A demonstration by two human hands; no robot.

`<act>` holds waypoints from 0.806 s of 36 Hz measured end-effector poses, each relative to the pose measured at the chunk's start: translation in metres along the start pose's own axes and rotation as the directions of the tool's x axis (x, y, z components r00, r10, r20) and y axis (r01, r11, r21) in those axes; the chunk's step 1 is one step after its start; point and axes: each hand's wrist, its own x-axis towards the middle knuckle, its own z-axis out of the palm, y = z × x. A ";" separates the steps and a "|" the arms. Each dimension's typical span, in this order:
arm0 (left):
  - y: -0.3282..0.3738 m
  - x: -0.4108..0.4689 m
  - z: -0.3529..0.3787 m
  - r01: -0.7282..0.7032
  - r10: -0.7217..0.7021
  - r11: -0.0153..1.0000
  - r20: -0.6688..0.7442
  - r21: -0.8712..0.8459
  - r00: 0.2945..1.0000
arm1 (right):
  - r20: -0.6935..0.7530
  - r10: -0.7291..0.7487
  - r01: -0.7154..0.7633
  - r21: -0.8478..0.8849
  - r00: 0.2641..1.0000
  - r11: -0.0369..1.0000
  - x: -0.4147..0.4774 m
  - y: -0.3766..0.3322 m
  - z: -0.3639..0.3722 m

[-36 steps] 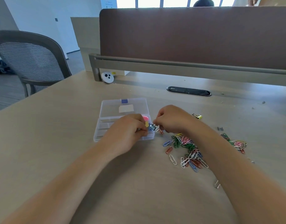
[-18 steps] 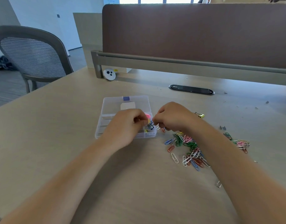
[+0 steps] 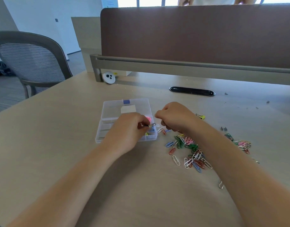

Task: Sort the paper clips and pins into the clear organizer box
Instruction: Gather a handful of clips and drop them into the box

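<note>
While L hand (image 3: 127,131) pinches a clip (image 3: 151,125), long axis 3-to-9 o'clock, over the box (image 3: 98,138), R hand (image 3: 173,117) sits curled at its 3, nearer the pile (image 3: 188,145) at 5; can't tell R's hold.

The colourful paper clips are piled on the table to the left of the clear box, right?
No. The head view shows the paper clips piled on the table to the right of the clear box, not the left.
</note>
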 end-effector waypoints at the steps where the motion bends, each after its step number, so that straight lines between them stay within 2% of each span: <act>1: 0.000 0.000 0.000 -0.024 0.023 1.000 0.010 0.021 1.000 | 0.000 0.000 0.000 -0.016 1.000 1.000 0.001 -0.001 -0.001; 6: -0.002 0.001 0.000 -0.121 0.119 0.992 0.046 0.046 0.992 | 0.031 -0.037 0.041 -0.151 0.999 0.988 0.000 -0.002 -0.005; 12: -0.003 0.001 -0.001 -0.170 0.166 0.983 0.050 0.073 0.985 | 0.006 -0.167 0.165 -0.194 0.986 0.967 0.007 0.006 -0.001; 17: -0.007 0.001 -0.001 -0.122 0.120 0.991 0.047 0.062 0.992 | -0.011 -0.253 0.245 -0.217 0.967 0.945 0.006 0.005 -0.001; 23: -0.001 -0.001 -0.002 -0.016 0.019 0.999 0.056 -0.049 0.998 | 0.043 -0.216 0.219 -0.272 0.975 0.937 0.007 0.009 -0.003; 29: -0.005 0.000 -0.002 -0.035 0.038 0.999 0.093 -0.031 0.995 | 0.029 -0.213 0.211 -0.332 0.977 0.919 0.007 0.011 0.001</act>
